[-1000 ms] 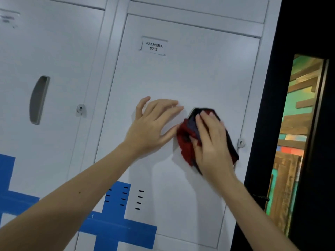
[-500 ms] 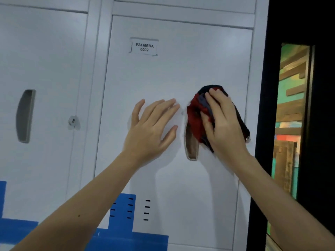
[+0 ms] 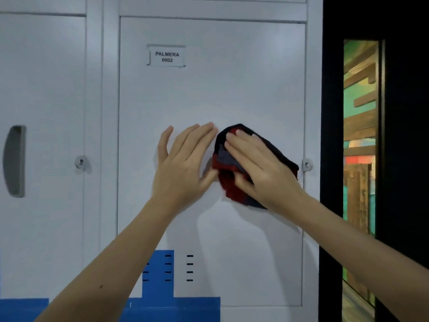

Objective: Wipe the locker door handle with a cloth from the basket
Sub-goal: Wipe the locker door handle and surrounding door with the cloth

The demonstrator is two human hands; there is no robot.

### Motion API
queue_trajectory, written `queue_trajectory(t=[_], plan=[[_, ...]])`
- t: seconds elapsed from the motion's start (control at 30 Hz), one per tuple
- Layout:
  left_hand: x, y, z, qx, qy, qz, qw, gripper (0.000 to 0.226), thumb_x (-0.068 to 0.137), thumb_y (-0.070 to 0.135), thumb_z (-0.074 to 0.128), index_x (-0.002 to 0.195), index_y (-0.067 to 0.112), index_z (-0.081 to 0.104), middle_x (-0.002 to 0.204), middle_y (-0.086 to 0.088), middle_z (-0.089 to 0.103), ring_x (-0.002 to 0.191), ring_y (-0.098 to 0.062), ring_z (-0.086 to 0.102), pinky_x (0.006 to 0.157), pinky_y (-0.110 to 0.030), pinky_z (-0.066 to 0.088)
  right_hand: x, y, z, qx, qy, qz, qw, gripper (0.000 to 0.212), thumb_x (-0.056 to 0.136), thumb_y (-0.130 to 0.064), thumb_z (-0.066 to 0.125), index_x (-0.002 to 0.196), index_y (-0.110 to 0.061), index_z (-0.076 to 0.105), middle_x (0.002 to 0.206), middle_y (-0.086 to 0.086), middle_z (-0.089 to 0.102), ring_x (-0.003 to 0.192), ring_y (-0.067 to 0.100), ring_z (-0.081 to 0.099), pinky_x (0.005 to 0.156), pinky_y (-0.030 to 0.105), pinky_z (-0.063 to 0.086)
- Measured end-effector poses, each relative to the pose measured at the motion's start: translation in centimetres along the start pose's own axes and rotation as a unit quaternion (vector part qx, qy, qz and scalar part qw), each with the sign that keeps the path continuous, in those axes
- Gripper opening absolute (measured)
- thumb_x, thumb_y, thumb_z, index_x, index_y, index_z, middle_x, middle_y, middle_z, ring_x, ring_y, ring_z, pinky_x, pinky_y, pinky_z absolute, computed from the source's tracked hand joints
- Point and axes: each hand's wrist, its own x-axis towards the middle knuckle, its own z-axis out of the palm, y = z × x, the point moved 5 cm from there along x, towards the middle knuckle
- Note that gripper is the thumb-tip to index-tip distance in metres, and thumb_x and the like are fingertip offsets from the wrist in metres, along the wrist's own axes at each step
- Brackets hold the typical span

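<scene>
A white locker door (image 3: 232, 89) labelled PALMERA 0002 (image 3: 166, 56) fills the middle of the view. My right hand (image 3: 260, 168) presses a bunched red, dark blue and black cloth (image 3: 228, 180) flat against the door where its recessed handle sits; cloth and hand hide the handle. My left hand (image 3: 183, 166) lies flat on the door just left of the cloth, fingers spread, holding nothing. The basket is out of view.
A keyhole lock (image 3: 307, 164) sits at the door's right edge. The neighbouring locker on the left has a grey recessed handle (image 3: 15, 161) and its own lock (image 3: 80, 162). Blue painted blocks (image 3: 157, 275) and vent slots run low. A black door frame (image 3: 332, 159) stands right.
My right hand has slid the cloth down and left over the handle, which was partly showing half a second ago. My left hand stayed flat on the door.
</scene>
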Motion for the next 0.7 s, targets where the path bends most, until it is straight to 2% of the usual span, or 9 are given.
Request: queue_trajectory(t=[0.07,0.2,0.37,0.53,0.7], plan=[[0.0,0.0,0.0,0.001,-0.001,-0.002,1.000,0.044,0.089,0.030,0.050,0.127,0.010,0.057,0.130,-0.002,0.057,0.121,-0.015,0.048,0.112,-0.040,0.015,-0.2,1.0,-0.9,-0.012,-0.003,-0.006,1.000,0.038,0.088,-0.008,0.049,0.122,0.008,0.056,0.129,0.020,0.055,0.124,0.033,0.049,0.105,0.044,0.039],[0.1,0.1,-0.1,-0.003,-0.003,-0.006,1.000,0.043,0.089,0.029,0.048,0.126,0.009,0.057,0.129,-0.003,0.058,0.121,-0.016,0.048,0.113,-0.039,0.014,1.1,2.1,-1.3,-0.013,0.034,0.060,0.998,0.039,0.090,-0.011,0.048,0.121,0.010,0.055,0.127,0.022,0.055,0.124,0.033,0.047,0.109,0.040,0.035],[0.1,0.0,-0.1,0.004,-0.010,-0.007,1.000,0.043,0.090,0.029,0.047,0.127,0.008,0.057,0.130,-0.003,0.057,0.121,-0.016,0.048,0.113,-0.038,0.013,-0.9,0.2,-1.0,-0.021,-0.028,-0.059,0.998,0.038,0.086,-0.008,0.052,0.120,0.008,0.058,0.127,0.019,0.056,0.122,0.032,0.050,0.105,0.042,0.040],[0.1,0.1,-0.1,-0.006,-0.008,-0.009,1.000,0.043,0.089,0.029,0.048,0.127,0.009,0.057,0.129,-0.003,0.057,0.121,-0.016,0.048,0.112,-0.039,0.016,0.9,2.1,-1.3,-0.032,0.031,0.023,0.999,0.038,0.089,-0.009,0.053,0.121,0.011,0.055,0.127,0.022,0.055,0.123,0.035,0.049,0.103,0.046,0.041],[0.0,0.0,-0.1,0.002,-0.013,-0.006,1.000,0.043,0.090,0.029,0.047,0.127,0.009,0.057,0.131,-0.002,0.056,0.122,-0.016,0.047,0.112,-0.038,0.016,-1.1,0.2,-0.6,-0.033,-0.024,-0.062,0.997,0.038,0.088,-0.008,0.052,0.122,0.008,0.056,0.130,0.019,0.054,0.125,0.033,0.048,0.103,0.046,0.041]])
